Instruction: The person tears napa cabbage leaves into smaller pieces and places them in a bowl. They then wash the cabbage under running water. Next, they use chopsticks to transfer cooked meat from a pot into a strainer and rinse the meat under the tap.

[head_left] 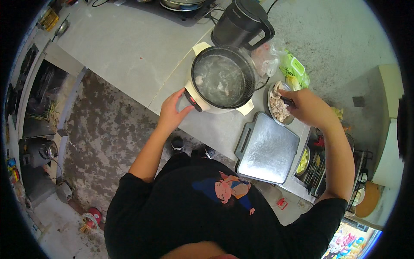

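Note:
A cream electric cooking pot (204,105) with a dark inside stands on the worktop, holding cloudy liquid (223,77) with a few pale pieces in it. My left hand (172,110) is at the pot's dark control panel (193,99), thumb and fingers apart on either side of it. On the right, a metal bowl (288,120) holds pale sliced pieces, perhaps meat (278,108). Over this bowl my right hand (305,105) grips a black handle (287,101); the tool's far end is hidden among the pieces.
A metal-faced cutting board (268,150) lies near the front edge. Behind the pot stand a dark electric kettle (239,24), a clear plastic bag (267,56) and a green packet (294,69). A bowl of yellowish food (303,163) sits right of the board, beside a rack (317,171).

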Tool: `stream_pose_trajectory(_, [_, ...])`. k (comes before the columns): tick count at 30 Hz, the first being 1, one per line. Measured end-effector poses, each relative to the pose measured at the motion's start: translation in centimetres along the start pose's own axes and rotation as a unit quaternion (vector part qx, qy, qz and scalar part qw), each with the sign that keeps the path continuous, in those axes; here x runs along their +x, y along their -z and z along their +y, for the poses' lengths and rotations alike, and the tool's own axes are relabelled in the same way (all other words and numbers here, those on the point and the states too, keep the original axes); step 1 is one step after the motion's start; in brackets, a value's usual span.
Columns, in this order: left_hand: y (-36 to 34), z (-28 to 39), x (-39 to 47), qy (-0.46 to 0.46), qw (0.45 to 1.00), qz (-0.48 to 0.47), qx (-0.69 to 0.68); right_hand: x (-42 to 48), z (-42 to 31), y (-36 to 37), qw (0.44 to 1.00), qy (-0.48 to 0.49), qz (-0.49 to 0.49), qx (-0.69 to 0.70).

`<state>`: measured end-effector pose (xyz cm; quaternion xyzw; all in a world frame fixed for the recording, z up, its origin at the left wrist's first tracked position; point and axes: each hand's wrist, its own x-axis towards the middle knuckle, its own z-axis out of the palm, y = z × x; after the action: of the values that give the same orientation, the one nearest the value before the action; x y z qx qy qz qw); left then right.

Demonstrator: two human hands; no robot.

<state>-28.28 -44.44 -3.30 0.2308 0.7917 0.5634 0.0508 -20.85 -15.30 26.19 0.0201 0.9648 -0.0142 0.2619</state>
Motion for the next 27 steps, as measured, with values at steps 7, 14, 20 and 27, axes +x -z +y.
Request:
stream_pose_trajectory(7, [0.4, 0.4, 0.2, -0.014, 1.0, 0.012, 0.006, -0.1, 2.5, -0.5, 0.999, 0.003, 0.012, 0.048])
stream_pose_trajectory(14, [0.3, 0.0, 0.4, -0.011, 0.999, 0.017, 0.029, 1.6, 3.0, -1.7, 0.968, -0.071, -0.129, 0.202])
stream_pose_trajectory(20, [0.1, 0.5, 0.7, 0.017, 1.0, 0.002, 0.022, 2.8, 5.8, -9.1, 0.879, -0.058, -0.146, 0.451])
stream_pose_trajectory(27, [0.1, -1.2, 1.4, 0.017, 0.999, 0.031, 0.01, 1.4, 6.2, -13.8, 0.821, -0.057, -0.099, 0.559])
